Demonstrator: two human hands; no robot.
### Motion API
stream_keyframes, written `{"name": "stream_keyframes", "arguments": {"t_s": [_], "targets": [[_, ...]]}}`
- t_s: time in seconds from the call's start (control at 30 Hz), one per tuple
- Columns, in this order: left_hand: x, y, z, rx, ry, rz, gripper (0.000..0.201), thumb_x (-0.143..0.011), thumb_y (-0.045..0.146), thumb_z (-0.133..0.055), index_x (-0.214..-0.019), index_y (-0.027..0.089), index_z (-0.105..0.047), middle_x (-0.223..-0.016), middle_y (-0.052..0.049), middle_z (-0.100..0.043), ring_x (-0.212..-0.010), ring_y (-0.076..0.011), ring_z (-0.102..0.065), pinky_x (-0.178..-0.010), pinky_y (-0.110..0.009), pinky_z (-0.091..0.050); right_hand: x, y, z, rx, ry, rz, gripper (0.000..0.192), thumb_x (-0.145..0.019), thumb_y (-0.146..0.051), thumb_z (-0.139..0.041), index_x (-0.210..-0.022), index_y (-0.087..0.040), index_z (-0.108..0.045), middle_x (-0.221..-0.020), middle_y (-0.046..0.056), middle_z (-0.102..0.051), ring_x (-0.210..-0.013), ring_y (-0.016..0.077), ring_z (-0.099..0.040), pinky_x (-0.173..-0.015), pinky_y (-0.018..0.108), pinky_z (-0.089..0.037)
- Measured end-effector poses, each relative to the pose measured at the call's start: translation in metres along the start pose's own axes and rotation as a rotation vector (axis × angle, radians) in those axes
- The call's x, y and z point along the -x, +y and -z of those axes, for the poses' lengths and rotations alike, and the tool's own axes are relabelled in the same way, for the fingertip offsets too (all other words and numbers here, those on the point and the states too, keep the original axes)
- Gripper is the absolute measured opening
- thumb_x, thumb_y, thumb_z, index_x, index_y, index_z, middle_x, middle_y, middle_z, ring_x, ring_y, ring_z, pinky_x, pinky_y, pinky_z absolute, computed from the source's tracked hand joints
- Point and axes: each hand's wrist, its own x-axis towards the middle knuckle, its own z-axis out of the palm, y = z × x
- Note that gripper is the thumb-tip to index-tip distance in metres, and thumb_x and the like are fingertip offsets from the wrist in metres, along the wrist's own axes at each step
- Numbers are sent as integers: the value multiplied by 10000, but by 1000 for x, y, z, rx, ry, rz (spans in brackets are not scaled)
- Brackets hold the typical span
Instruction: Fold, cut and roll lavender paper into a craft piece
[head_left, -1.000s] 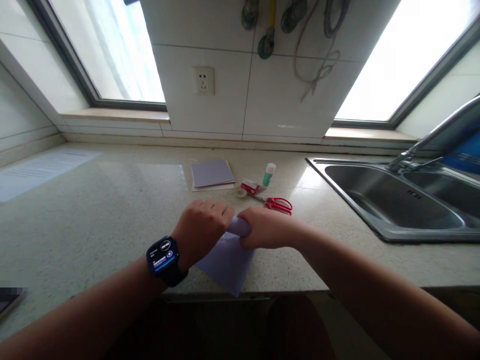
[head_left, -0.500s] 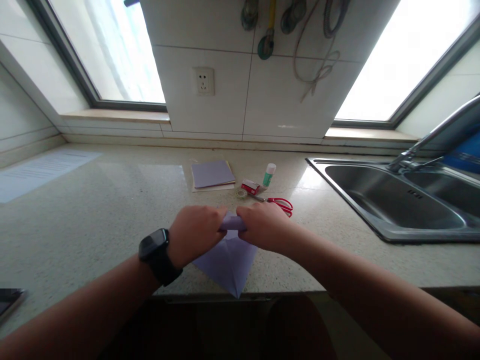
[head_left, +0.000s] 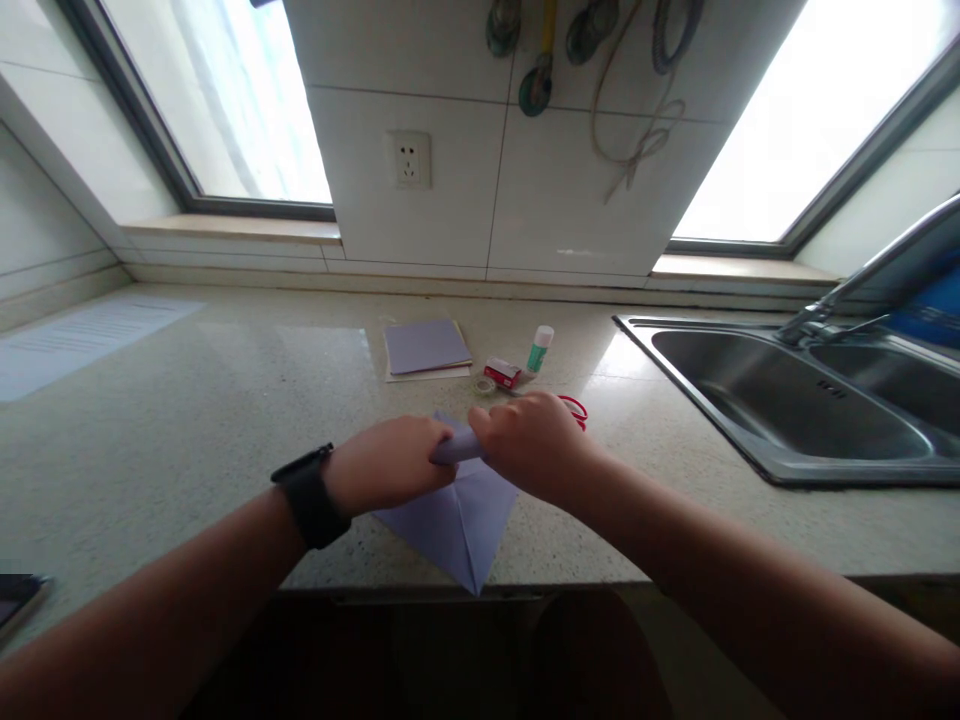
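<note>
A pale lilac sheet of folded paper (head_left: 457,515) lies at the centre of the frame, on the near edge of the speckled stone bench (head_left: 187,420), its pointed lower corner reaching the bench edge. Its upper part is rolled into a small tube that both hands pinch. The left hand (head_left: 390,465), with a black watch (head_left: 307,495) on its wrist, has its fingers clenched round the left end of the roll; the right hand (head_left: 529,445) grasps the right end, fingers curled over it. The two hands almost touch.

Just behind the right hand, red-handled scissors (head_left: 574,408) peek out. Further up the frame stand a small red box (head_left: 501,373), a roll of clear tape (head_left: 482,384) and a white glue stick with a green label (head_left: 538,348). To their left lies a stack of lilac square paper (head_left: 424,348). A steel sink (head_left: 787,400) fills the right side.
</note>
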Motion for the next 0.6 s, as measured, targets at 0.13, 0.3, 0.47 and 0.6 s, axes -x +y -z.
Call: {"name": "stream_keyframes", "arguments": {"t_s": [0.13, 0.3, 0.47, 0.6], "targets": [[0, -3, -3, -81, 88, -4, 157, -898, 310, -550, -825, 202, -637, -781, -47, -727, -704, -231, -684, -559, -300, -359, -3, 2, -2, -97, -24, -36, 190, -919, -165, -470, -958, -139, -654, -890, 178, -748, -789, 317, -718, -615, 364, -440], [2, 5, -12, -501, 375, -70, 163, -951, 165, -454, -880, 176, -600, -748, -89, -687, -661, -275, -662, -551, -344, -363, -14, 22, -7, -716, -496, -85, 171, -800, -312, -619, -702, -172, -627, -633, 32, -678, -571, 156, -648, -518, 244, -444], [3, 12, -12, -580, 432, -112, 201, -935, 86, -442, -844, 188, -589, -741, -83, -665, -697, -284, -656, -583, -363, -410, -17, 29, -4, -911, -629, -99, 174, -792, -297, -617, -668, -177, -593, -580, -3, -632, -536, 128, -616, -514, 228, -455], [4, 17, -13, -340, 284, -33, 82, -895, 196, -552, -911, 186, -632, -820, -88, -727, -737, -289, -694, -590, -356, -434, -11, 9, 4, -302, -200, -16, 137, -772, -292, -666, -814, -163, -686, -792, 107, -745, -708, 253, -706, -552, 295, -433]]}}
